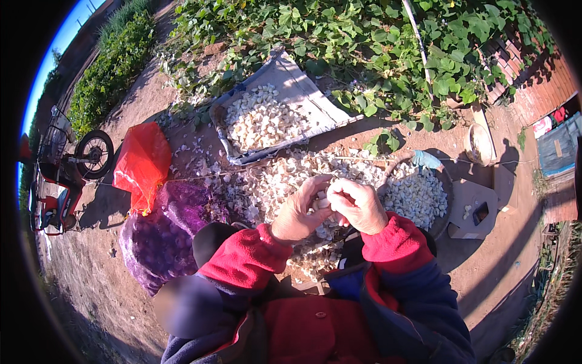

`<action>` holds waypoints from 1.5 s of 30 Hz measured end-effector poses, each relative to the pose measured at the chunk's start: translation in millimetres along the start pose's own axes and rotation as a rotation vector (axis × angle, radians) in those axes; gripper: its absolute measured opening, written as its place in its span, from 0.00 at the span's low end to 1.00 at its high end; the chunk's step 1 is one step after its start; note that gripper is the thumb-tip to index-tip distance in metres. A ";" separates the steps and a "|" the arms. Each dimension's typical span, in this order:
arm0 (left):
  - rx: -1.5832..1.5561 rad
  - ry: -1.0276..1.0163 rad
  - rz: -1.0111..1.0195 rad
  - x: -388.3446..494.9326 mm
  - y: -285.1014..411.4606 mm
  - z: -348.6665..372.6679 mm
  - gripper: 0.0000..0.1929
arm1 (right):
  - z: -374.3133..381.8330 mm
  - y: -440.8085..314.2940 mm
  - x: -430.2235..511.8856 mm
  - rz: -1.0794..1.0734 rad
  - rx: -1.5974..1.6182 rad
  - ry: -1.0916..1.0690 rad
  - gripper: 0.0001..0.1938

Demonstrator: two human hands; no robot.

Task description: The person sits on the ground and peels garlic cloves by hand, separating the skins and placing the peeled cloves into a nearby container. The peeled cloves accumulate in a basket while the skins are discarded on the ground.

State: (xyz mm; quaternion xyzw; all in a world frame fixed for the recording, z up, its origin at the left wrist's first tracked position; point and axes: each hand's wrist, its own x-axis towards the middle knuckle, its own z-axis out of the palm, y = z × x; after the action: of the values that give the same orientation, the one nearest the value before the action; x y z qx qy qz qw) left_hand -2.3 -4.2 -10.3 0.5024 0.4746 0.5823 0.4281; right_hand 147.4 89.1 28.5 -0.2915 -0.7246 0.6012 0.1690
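Observation:
Pale garlic cloves [320, 200] sit in the curled fingers of my left hand [298, 214], in front of my chest. My right hand [361, 207] meets it at the fingertips, its own fingers bent inward. Whatever those right fingers pinch is hidden from above. Beneath both hands spreads a heap of garlic skins and cloves [282, 175] on the ground. To the right, nearest my right hand, stands a round basket [450, 193] full of whitish garlic cloves [416, 195], with blue cloth wrapped on its handle.
Beyond the heap lies a cloth-lined tray [313, 86] of cloves. At left are a purple mesh sack [157, 245], a red mesh bag [142, 157] and a motorcycle [59, 182]. Cardboard boxes [470, 207] and a pale basin [477, 143] stand right. Leafy vines [354, 41] border the far side.

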 end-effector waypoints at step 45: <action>-0.536 0.142 -0.678 -1.9 33.4 -13.2 0.09 | -7.8 15.8 1.7 -0.482 -0.603 -0.072 0.09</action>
State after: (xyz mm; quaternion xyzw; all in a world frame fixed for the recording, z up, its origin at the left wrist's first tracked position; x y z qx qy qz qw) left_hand -15.9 -13.8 21.5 0.1479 0.4732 0.5445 0.6766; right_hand 154.2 97.9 14.7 -0.1281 -0.9220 0.3140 0.1866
